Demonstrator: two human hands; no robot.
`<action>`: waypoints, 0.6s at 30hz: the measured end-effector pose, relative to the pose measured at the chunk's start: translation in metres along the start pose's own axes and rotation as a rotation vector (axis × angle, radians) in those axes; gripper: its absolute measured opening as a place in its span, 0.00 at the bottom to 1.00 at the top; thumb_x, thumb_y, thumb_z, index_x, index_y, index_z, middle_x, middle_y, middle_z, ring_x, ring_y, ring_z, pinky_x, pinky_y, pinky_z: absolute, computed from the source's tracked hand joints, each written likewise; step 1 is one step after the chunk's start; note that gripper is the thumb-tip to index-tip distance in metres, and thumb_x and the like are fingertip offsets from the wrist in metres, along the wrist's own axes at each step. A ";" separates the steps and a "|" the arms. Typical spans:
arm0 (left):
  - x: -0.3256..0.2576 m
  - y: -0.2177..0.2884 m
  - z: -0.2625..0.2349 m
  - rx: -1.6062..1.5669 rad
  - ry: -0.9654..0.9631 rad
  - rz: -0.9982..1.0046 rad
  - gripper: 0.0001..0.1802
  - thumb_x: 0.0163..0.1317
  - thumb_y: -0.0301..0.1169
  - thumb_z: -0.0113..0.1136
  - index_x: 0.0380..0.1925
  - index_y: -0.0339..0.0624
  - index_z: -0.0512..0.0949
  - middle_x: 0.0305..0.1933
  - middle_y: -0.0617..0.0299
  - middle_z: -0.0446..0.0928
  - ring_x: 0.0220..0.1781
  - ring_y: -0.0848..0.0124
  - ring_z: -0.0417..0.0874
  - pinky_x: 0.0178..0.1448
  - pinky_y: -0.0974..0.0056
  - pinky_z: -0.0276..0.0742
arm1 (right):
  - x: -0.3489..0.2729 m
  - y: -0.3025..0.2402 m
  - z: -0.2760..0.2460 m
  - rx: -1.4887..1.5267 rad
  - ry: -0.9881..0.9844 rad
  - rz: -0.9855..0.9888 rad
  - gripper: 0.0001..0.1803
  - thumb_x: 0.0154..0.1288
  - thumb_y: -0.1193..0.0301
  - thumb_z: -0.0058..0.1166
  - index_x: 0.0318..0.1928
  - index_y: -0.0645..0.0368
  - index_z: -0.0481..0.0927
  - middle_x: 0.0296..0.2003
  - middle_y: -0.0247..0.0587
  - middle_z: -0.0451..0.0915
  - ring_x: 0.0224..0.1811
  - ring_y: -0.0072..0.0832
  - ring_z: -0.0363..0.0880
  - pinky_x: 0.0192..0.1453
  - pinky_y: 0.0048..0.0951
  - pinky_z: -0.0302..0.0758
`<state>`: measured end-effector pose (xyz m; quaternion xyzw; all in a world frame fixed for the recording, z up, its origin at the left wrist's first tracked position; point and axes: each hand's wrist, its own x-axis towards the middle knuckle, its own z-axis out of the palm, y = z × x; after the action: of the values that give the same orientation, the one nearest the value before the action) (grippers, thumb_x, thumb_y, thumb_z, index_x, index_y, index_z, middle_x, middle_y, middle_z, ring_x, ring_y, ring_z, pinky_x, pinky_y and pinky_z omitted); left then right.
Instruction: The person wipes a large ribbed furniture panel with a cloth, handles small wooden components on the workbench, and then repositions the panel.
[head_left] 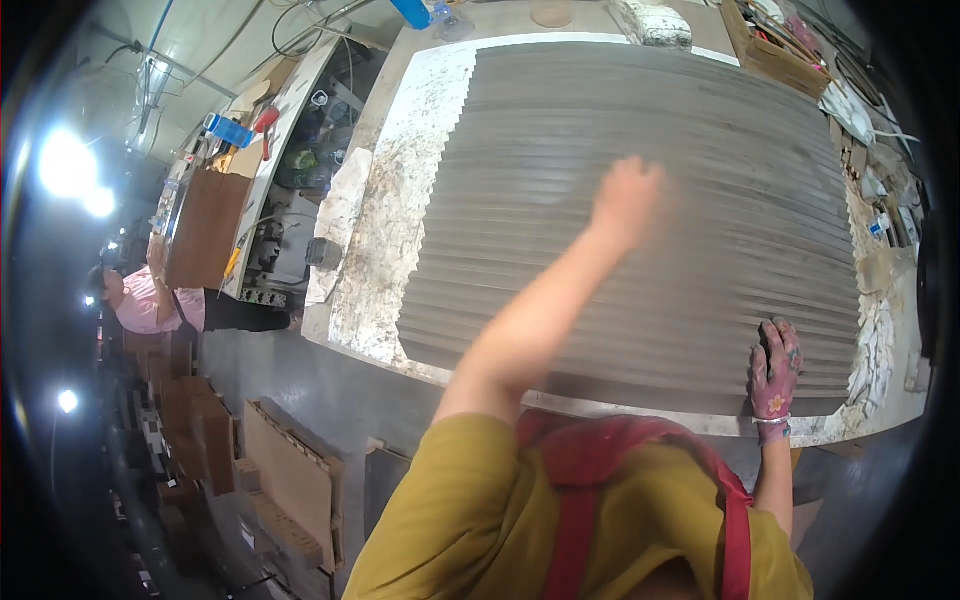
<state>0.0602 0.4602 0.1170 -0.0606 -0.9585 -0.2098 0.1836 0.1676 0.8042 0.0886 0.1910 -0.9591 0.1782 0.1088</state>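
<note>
A large grey sheet of close, parallel strips or ridges (560, 330) covers most of the worktable. Over its middle is my bare left hand (628, 205), blurred by motion, with its fingers curled together. Whatever lies under or inside those fingers is hidden; a brownish smear shows beside them. My right hand (776, 372), in a pink patterned glove with a bracelet at the wrist, rests open on the sheet near its front right corner. Its fingers stretch away from me and hold nothing.
Stained white paper (385, 240) borders the sheet's left side. A box of tools (775, 55) stands at the far right, near a white wrapped bundle (652, 25). Scraps (880, 215) line the right edge. Left, a person (155, 300) stands by a cluttered bench (270, 155); cartons (290, 480) stand below.
</note>
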 end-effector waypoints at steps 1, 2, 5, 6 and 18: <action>0.003 -0.029 0.000 0.057 0.033 -0.020 0.16 0.52 0.29 0.63 0.41 0.43 0.72 0.38 0.49 0.73 0.46 0.51 0.74 0.47 0.51 0.75 | 0.001 -0.003 -0.001 0.001 0.008 -0.008 0.21 0.63 0.68 0.51 0.56 0.56 0.75 0.58 0.51 0.70 0.64 0.48 0.65 0.66 0.45 0.59; 0.003 -0.057 -0.005 0.130 0.047 -0.013 0.14 0.53 0.29 0.62 0.40 0.43 0.73 0.39 0.49 0.73 0.46 0.50 0.74 0.47 0.51 0.74 | 0.002 -0.005 -0.001 0.001 0.014 -0.014 0.20 0.62 0.69 0.51 0.56 0.56 0.75 0.57 0.51 0.70 0.63 0.48 0.65 0.66 0.45 0.59; -0.011 -0.136 -0.028 0.247 -0.010 -0.125 0.11 0.56 0.28 0.60 0.39 0.42 0.74 0.40 0.50 0.75 0.46 0.50 0.75 0.48 0.50 0.73 | 0.005 -0.006 -0.001 -0.011 0.024 0.000 0.20 0.62 0.70 0.50 0.56 0.57 0.75 0.57 0.51 0.70 0.63 0.48 0.65 0.66 0.44 0.59; -0.015 -0.160 -0.044 0.277 -0.011 -0.157 0.10 0.56 0.27 0.59 0.39 0.42 0.75 0.39 0.49 0.76 0.46 0.50 0.75 0.48 0.50 0.73 | 0.002 -0.007 -0.001 -0.022 0.031 0.017 0.20 0.62 0.70 0.50 0.56 0.57 0.75 0.57 0.51 0.71 0.62 0.48 0.66 0.66 0.44 0.59; -0.043 -0.189 -0.075 0.151 -0.071 -0.014 0.14 0.57 0.32 0.60 0.43 0.41 0.77 0.42 0.49 0.77 0.46 0.51 0.75 0.51 0.51 0.71 | 0.004 -0.008 0.007 -0.127 0.005 0.067 0.24 0.67 0.63 0.45 0.62 0.57 0.69 0.60 0.54 0.67 0.64 0.50 0.63 0.67 0.43 0.58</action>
<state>0.0877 0.2558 0.0919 -0.0471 -0.9779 -0.1360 0.1518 0.1663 0.7938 0.0858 0.1510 -0.9741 0.1211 0.1172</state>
